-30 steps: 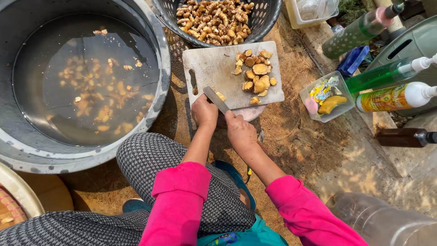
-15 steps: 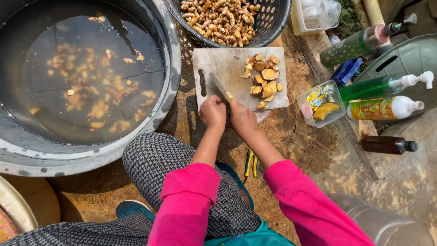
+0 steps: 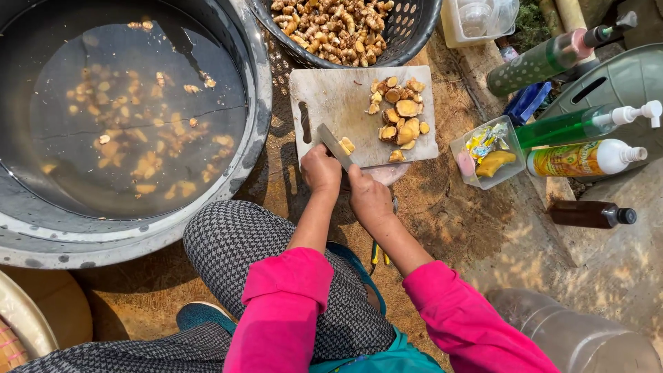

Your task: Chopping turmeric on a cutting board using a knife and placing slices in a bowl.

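Shifting hands (image 3: 345,183) nearer, knife (image 3: 334,146) lower

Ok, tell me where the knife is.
In the head view, the knife is in the left hand, blade on the cutting board beside a root piece.

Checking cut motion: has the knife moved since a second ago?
No, not clearly: the knife still lies slantwise across the near left corner of the cutting board.

Bright hard sunlight, crisp dark shadows, sharp focus, wide-angle edge bending.
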